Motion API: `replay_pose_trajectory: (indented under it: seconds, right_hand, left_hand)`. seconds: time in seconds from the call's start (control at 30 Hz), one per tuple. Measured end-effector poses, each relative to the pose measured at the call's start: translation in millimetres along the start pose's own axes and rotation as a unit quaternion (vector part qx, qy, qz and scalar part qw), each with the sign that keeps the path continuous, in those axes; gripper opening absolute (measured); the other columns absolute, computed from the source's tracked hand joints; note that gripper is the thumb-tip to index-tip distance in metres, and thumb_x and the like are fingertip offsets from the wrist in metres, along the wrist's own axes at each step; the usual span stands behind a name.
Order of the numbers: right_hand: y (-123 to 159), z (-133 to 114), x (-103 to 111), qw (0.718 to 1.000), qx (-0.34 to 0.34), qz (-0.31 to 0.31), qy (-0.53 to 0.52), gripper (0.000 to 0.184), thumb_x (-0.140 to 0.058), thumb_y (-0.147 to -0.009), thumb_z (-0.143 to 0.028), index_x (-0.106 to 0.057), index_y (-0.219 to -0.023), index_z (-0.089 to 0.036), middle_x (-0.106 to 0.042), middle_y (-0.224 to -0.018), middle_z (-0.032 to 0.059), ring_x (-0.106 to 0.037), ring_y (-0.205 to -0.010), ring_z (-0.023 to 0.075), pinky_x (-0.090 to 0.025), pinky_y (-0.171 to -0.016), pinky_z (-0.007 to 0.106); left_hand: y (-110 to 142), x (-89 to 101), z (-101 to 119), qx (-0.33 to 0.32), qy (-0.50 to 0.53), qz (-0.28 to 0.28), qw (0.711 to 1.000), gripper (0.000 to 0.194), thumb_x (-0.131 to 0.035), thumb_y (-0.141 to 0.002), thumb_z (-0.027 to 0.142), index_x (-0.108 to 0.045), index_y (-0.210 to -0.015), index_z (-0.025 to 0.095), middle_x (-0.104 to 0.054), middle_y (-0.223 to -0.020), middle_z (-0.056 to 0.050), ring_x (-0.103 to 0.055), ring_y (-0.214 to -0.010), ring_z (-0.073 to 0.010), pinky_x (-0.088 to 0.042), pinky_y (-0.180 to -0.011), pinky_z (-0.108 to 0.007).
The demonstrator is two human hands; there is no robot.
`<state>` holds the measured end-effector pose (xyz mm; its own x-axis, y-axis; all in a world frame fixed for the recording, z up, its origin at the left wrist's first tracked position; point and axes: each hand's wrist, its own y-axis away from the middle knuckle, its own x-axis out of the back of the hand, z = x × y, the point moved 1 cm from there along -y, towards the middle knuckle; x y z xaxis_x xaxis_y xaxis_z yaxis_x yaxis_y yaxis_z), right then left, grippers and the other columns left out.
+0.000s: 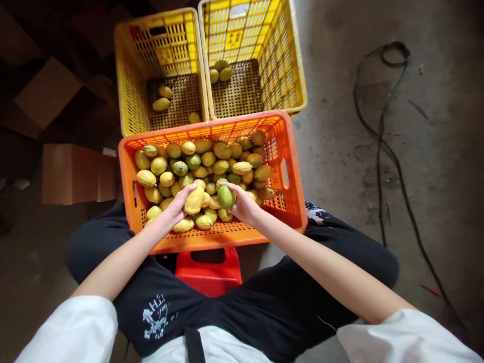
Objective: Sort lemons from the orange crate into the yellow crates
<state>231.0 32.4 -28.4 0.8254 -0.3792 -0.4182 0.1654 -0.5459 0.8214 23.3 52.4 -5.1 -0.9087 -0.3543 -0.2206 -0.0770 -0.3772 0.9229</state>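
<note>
My left hand (180, 202) is closed around a yellow, lumpy oval fruit (194, 200), whose exact kind I cannot tell. Beside it, my right hand (242, 203) grips a smooth green fruit (226, 197) of similar size. Both hands are over the front middle of an orange plastic crate (212, 244). Inside that crate lies a layer of similar fruits (220, 167), mostly yellow with several greenish or brown-marked ones. The fingers on the far sides of the held fruits are partly hidden.
Two yellow crates stand behind the orange one: the left crate (120, 80) holds a few yellow fruits, the right crate (300, 75) green ones. A red plastic stool (209, 279) is between my legs. Cardboard boxes (71, 174) stand left; a black cable (397, 166) lies on the right floor.
</note>
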Motion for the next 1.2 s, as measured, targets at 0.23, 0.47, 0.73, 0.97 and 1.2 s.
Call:
replay_pose_trajectory:
  seconds: [0.23,0.47,0.73,0.97,1.2]
  right_hand:
    - [2,2,0,1.000,0.022,-0.011,0.012,0.032,-0.101,-0.075,-0.033,-0.075,-0.091,-0.028,-0.073,-0.092,-0.0035,-0.071,-0.087,0.0180,-0.067,-0.080,0.029]
    - [0,1,0,0.998,-0.029,0.051,0.009,0.009,-0.077,-0.098,-0.031,-0.074,-0.092,-0.026,-0.078,-0.086,0.0006,-0.077,-0.089,0.0202,-0.062,-0.072,0.024]
    - [5,-6,-10,0.996,-0.042,0.072,-0.043,0.009,-0.066,-0.103,-0.031,-0.072,-0.100,-0.026,-0.083,-0.086,0.0031,-0.083,-0.095,0.0261,-0.072,-0.082,0.034]
    - [-2,-1,1,0.996,-0.062,0.039,-0.048,0.010,-0.068,-0.101,-0.036,-0.066,-0.107,-0.028,-0.079,-0.086,0.0015,-0.085,-0.090,0.0277,-0.074,-0.079,0.039]
    - [1,2,3,0.999,-0.037,-0.005,-0.001,0.035,-0.098,-0.084,-0.029,-0.068,-0.100,-0.028,-0.077,-0.092,-0.0022,-0.080,-0.080,0.0202,-0.071,-0.078,0.034]
  left_hand:
    - [-8,0.6,-3,0.034,0.028,-0.007,0.999,0.031,-0.062,-0.110,0.031,-0.076,-0.129,0.010,-0.086,-0.093,-0.017,-0.084,-0.072,-0.0280,-0.069,-0.061,-0.033]
    - [-4,-3.4,-1,0.050,0.036,0.004,0.998,0.030,-0.061,-0.118,0.036,-0.075,-0.118,0.010,-0.081,-0.085,-0.013,-0.078,-0.063,-0.0223,-0.067,-0.058,-0.029]
    - [5,-6.9,-2,0.028,0.027,-0.009,0.999,0.005,-0.072,-0.110,0.016,-0.075,-0.109,0.013,-0.082,-0.095,-0.015,-0.076,-0.070,-0.0205,-0.067,-0.067,-0.030]
    - [2,-6.1,-1,0.017,0.033,0.018,0.999,0.019,-0.062,-0.114,0.023,-0.075,-0.103,0.013,-0.078,-0.082,-0.007,-0.073,-0.061,-0.0177,-0.065,-0.060,-0.027]
    - [-11,-0.6,-6,0.016,0.032,-0.004,0.999,0.028,-0.062,-0.116,0.031,-0.080,-0.117,0.010,-0.082,-0.082,-0.011,-0.083,-0.071,-0.0260,-0.068,-0.065,-0.031]
